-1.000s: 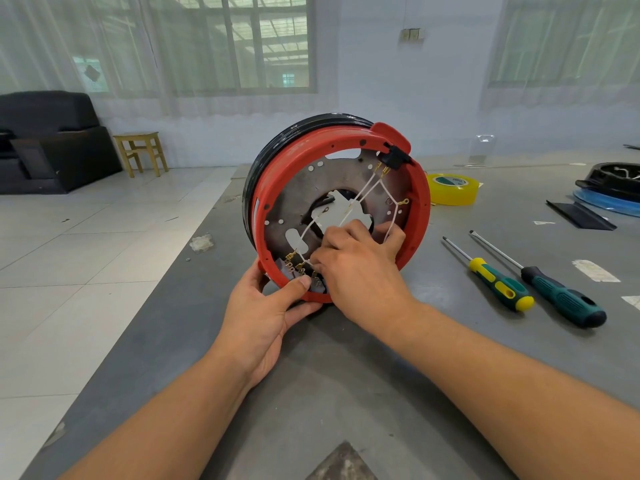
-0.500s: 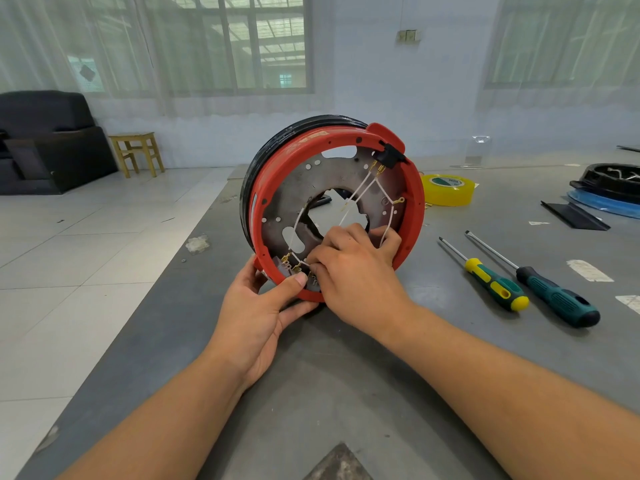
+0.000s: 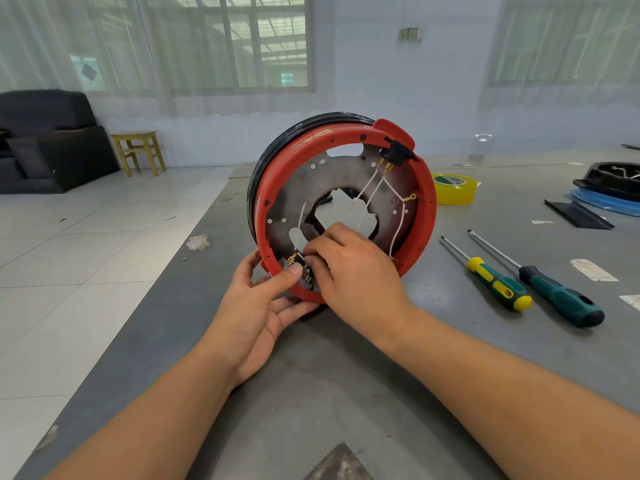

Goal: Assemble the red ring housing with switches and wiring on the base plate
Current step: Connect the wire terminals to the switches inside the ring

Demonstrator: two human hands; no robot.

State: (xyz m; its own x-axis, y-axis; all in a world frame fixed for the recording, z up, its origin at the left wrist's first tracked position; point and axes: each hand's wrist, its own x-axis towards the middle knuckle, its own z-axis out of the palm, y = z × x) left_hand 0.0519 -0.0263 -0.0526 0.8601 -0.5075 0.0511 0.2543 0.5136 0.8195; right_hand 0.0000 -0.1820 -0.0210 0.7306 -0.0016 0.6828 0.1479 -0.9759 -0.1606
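Note:
The red ring housing stands on edge on the grey table, around a grey metal base plate with a jagged centre hole. A black switch sits at its upper right, with white wires running down from it. My left hand grips the ring's lower rim, thumb pressed on a small switch block with brass terminals. My right hand pinches a white wire end at those terminals; its fingertips hide the contact.
Two screwdrivers lie to the right: a yellow-green one and a dark teal one. A yellow tape roll sits behind the ring. A black strip and a black-and-blue part lie far right. The table's left edge drops to tiled floor.
The ring has turned slightly, showing more of the plate's centre hole. My right hand has slid down and left towards the lower terminals. My left hand keeps its grip.

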